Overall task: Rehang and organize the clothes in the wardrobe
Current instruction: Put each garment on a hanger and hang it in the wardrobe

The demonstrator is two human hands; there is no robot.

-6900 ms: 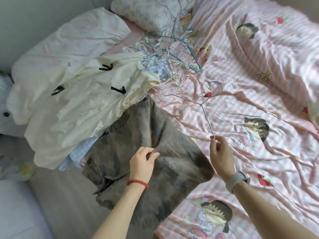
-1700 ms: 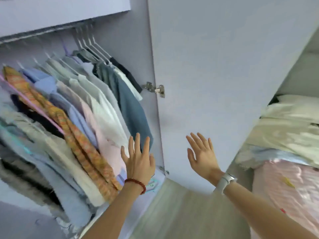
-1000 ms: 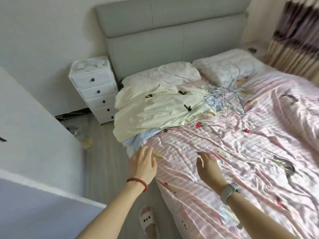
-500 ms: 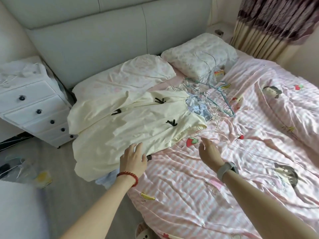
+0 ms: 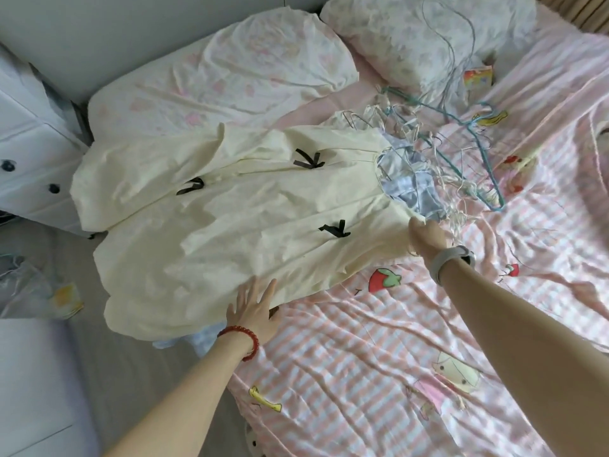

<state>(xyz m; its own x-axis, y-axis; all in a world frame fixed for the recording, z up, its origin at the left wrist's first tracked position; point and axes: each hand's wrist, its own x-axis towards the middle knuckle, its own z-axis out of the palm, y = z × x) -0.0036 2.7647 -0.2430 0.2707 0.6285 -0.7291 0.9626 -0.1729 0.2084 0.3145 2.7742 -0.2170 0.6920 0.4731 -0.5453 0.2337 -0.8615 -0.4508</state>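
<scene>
Reaching back over the bed, both hands now arrive at the cream garment (image 5: 237, 225), where half a second ago they were only nearing it. The left hand (image 5: 253, 308) lies flat with fingers spread on its near hem; the right hand (image 5: 428, 239) is at its neck end beside the tangle of wire hangers (image 5: 438, 166), grip impossible to read. It looks like the next piece to lift, hang and carry to the wardrobe.

dress (image 5: 230, 225) on bed (image 5: 379, 374) | hangers (image 5: 438, 166) right of dress | pillows (image 5: 230, 70) behind
</scene>
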